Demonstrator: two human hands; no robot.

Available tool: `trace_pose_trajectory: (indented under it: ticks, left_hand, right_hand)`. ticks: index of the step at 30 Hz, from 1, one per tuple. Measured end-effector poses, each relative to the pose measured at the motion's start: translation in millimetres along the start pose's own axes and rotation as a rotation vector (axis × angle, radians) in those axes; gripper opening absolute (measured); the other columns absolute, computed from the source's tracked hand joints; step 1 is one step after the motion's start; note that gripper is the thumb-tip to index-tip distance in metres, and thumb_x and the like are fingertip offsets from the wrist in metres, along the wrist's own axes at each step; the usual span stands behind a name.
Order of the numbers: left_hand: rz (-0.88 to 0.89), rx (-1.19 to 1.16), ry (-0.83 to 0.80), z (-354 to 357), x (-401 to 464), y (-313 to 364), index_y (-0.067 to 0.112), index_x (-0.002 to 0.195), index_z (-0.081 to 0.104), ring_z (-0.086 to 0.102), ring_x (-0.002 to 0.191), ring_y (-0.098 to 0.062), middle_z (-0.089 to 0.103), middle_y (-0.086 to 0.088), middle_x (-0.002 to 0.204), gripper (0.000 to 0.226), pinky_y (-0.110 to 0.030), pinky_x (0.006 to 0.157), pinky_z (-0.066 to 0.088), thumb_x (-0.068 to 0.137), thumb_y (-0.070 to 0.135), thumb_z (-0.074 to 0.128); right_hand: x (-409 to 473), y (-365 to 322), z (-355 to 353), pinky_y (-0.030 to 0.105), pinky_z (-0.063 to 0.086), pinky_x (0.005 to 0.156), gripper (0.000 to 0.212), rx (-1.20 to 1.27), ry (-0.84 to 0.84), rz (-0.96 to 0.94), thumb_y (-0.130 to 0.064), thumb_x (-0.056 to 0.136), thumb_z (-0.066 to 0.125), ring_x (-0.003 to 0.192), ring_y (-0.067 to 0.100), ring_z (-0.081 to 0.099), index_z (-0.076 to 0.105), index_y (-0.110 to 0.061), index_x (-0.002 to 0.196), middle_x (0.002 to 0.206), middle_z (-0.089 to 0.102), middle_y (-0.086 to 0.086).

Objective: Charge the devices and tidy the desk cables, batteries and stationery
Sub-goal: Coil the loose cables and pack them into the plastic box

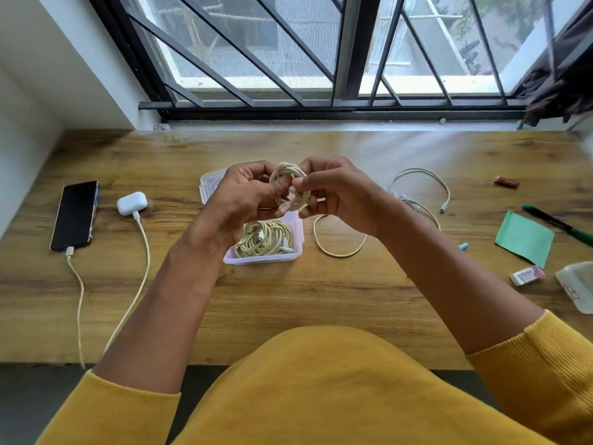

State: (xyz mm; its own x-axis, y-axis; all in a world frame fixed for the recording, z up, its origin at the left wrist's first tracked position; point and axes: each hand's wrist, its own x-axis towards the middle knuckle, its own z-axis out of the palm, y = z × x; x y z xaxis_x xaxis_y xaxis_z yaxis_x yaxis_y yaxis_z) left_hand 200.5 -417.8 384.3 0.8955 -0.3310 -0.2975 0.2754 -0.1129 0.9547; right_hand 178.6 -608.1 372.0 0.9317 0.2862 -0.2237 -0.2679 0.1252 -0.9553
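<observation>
Both your hands pinch the coiled cable [290, 187] above the clear tub [296, 252]: left hand [247, 194] holds the loops, right hand [333, 191] grips the end near the plug. Risk: let go before the tail is tucked and the coil springs open, spilling past the tub onto the worktop [321, 300]. Count: one coil in the hands, at least one bundle already in the tub (could be two, strands overlap), loose cables [417, 200] to the right look like two, hard to separate. One phone [75, 215] and one earbud case [131, 203], both plugged in. One pen [558, 224], one eraser [526, 275], one green card [524, 237].
</observation>
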Motion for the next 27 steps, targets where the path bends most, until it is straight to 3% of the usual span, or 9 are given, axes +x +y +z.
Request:
trace_pose_trajectory:
  ticks: [2, 6, 11, 15, 18, 21, 23, 27]
  left_hand:
    - [0.053, 0.085, 0.027, -1, 1, -1, 0.011, 0.085, 0.072, 0.065, 0.055, -0.01, 0.069, -0.001, 0.069, 0.012, -0.027, 0.057, 0.061, 0.096, 0.008, 0.075]
    - [0.211, 0.332, 0.188, -3, 5, -12, 0.018, 0.085, 0.079, 0.075, 0.066, -0.021, 0.073, -0.002, 0.078, 0.008, -0.043, 0.066, 0.067, 0.092, 0.015, 0.083]
    - [0.335, 0.596, 0.396, -1, 1, -17, 0.026, 0.089, 0.082, 0.075, 0.063, -0.011, 0.077, 0.01, 0.08, 0.006, -0.042, 0.064, 0.065, 0.088, 0.03, 0.086]
    - [0.432, 0.691, 0.465, 5, 1, -16, 0.029, 0.088, 0.082, 0.073, 0.071, -0.014, 0.076, 0.011, 0.085, 0.004, -0.04, 0.071, 0.061, 0.088, 0.032, 0.084]
    - [0.492, 0.756, 0.541, 10, 4, -18, 0.024, 0.093, 0.081, 0.068, 0.078, -0.019, 0.074, 0.006, 0.098, 0.009, -0.032, 0.074, 0.051, 0.087, 0.03, 0.084]
    - [0.496, 0.778, 0.568, 15, 4, -21, 0.021, 0.095, 0.081, 0.065, 0.081, -0.017, 0.071, 0.006, 0.098, 0.011, -0.028, 0.073, 0.043, 0.087, 0.028, 0.083]
    - [0.48, 0.769, 0.555, 19, 2, -20, 0.022, 0.093, 0.081, 0.069, 0.082, -0.016, 0.071, 0.011, 0.095, 0.007, -0.031, 0.073, 0.051, 0.087, 0.026, 0.082]
    - [0.282, 0.396, 0.386, 19, 7, -21, 0.024, 0.085, 0.08, 0.075, 0.066, -0.005, 0.075, 0.018, 0.079, 0.009, -0.03, 0.061, 0.064, 0.091, 0.019, 0.085]
  right_hand:
    - [-1, 3, 3, 0.045, 0.063, 0.079, 0.022, 0.035, -0.05, 0.047, -0.006, 0.088, 0.068, 0.091, 0.038, 0.053, 0.058, -0.003, 0.107, 0.099, 0.055, 0.026]
    - [-1, 11, 4, 0.053, 0.062, 0.089, 0.014, 0.05, -0.029, 0.057, 0.003, 0.093, 0.068, 0.075, 0.028, 0.061, 0.059, -0.003, 0.103, 0.085, 0.062, 0.02]
    - [-1, 15, 3, 0.047, 0.064, 0.081, 0.018, -0.029, 0.08, -0.004, 0.003, 0.09, 0.075, 0.078, 0.034, 0.066, 0.066, 0.007, 0.105, 0.078, 0.069, 0.018]
    - [2, 14, 0, 0.053, 0.064, 0.085, 0.019, -0.107, 0.153, -0.039, 0.003, 0.086, 0.078, 0.074, 0.032, 0.07, 0.069, 0.012, 0.099, 0.082, 0.068, 0.027]
    - [2, 15, -1, 0.049, 0.066, 0.081, 0.017, -0.152, 0.192, -0.067, 0.006, 0.086, 0.076, 0.072, 0.031, 0.069, 0.069, 0.015, 0.099, 0.085, 0.067, 0.033]
    - [0, 14, -3, 0.038, 0.064, 0.069, 0.016, -0.194, 0.217, -0.089, 0.01, 0.085, 0.073, 0.07, 0.032, 0.066, 0.069, 0.016, 0.099, 0.083, 0.066, 0.03]
    - [1, 14, -4, 0.033, 0.061, 0.061, 0.016, -0.208, 0.215, -0.097, 0.011, 0.083, 0.072, 0.066, 0.026, 0.063, 0.069, 0.014, 0.098, 0.082, 0.065, 0.026]
    - [1, 19, -6, 0.031, 0.057, 0.061, 0.025, -0.087, 0.13, -0.102, 0.002, 0.078, 0.072, 0.073, 0.03, 0.054, 0.067, 0.01, 0.101, 0.089, 0.06, 0.025]
